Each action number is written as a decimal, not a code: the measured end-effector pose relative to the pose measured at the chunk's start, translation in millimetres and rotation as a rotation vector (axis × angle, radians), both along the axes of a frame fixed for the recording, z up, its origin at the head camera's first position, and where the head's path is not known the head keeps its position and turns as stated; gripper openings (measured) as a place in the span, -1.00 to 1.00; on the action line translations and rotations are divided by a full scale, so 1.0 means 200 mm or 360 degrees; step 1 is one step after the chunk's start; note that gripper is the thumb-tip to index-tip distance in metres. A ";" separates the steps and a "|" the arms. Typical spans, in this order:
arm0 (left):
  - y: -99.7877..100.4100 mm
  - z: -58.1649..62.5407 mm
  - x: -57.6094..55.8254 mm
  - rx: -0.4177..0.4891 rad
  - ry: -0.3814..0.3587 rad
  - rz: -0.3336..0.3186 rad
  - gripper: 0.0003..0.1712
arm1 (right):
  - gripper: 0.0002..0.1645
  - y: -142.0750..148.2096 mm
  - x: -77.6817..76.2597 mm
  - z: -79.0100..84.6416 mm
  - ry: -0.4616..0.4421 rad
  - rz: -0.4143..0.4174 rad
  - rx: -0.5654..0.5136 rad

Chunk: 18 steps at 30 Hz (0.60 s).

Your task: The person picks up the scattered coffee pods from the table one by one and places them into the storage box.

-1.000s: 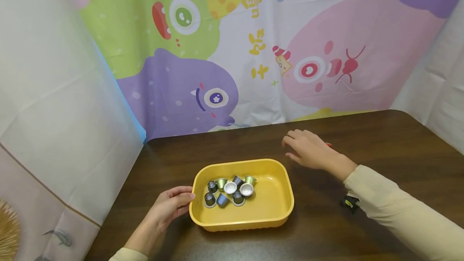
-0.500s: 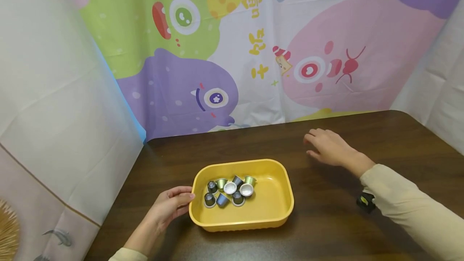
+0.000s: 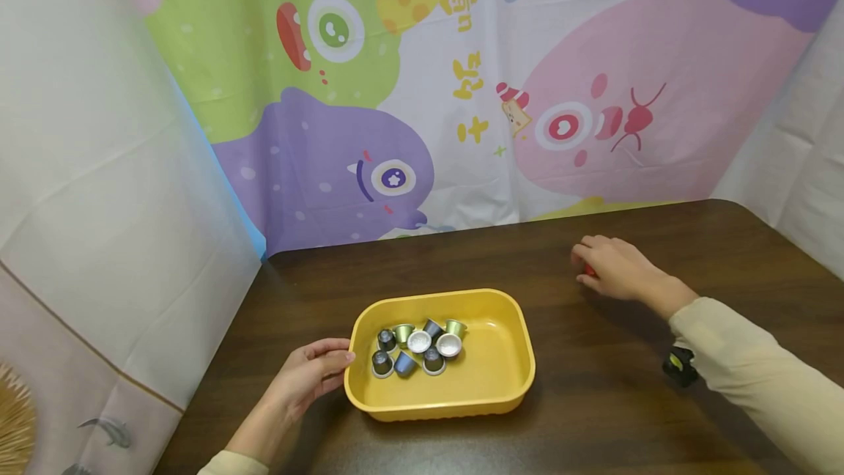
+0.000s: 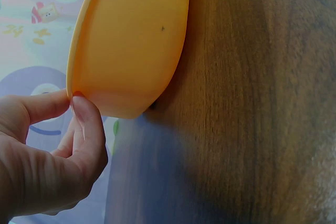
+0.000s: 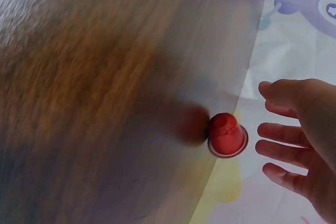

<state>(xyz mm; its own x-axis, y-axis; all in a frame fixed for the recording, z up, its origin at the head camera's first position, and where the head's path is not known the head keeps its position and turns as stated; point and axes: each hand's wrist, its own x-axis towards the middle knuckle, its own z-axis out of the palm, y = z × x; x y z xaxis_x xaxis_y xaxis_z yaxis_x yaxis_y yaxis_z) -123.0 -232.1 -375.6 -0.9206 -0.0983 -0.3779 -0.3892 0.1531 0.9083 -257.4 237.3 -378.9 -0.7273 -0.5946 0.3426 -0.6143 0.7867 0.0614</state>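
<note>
At the left end of a yellow basin [image 3: 461, 405], my left hand [image 3: 310, 372] pinches the rim between thumb and fingers; the left wrist view shows this grip close up. Inside lie several coffee capsules [image 3: 433, 361], dark, blue and light green, two with pale lids facing up. Farther back on the right, my right hand [image 3: 613, 266] is over a red coffee capsule [image 5: 227, 135], mostly covered by it in the head view. In the right wrist view the capsule stands on its rim, with my spread fingertips beside it and a gap between.
A dark wood table [image 3: 567, 424] carries everything. Behind it hangs a cartoon-printed cloth [image 3: 461, 189], and pale cloths [image 3: 119, 167] flank both sides. A black band with a device [image 3: 679, 366] sits at my right wrist.
My right hand has moved right, away from the basin, to the red capsule, which was earlier behind the forearm and then hidden. The left hand and basin have stayed in place.
</note>
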 end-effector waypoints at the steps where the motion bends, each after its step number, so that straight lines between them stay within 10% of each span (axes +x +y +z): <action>1: 0.00 0.00 0.00 0.0002 0.0000 0.0001 -0.52 | -0.71 0.01 0.00 0.00 -0.0005 -0.0005 0.0002; 18: 0.00 0.00 0.00 0.0022 0.0016 0.0000 -0.54 | -0.70 0.06 -0.03 -0.02 -0.0083 -0.0039 0.0020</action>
<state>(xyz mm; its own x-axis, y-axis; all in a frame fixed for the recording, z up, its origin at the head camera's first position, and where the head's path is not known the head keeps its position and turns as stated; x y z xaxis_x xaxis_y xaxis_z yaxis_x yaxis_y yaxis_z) -122.7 -231.6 -375.2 -0.9245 -0.0932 -0.3697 -0.3798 0.1406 0.9143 -264.2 249.8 -383.0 -0.7584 -0.5804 0.2966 -0.5973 0.8010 0.0401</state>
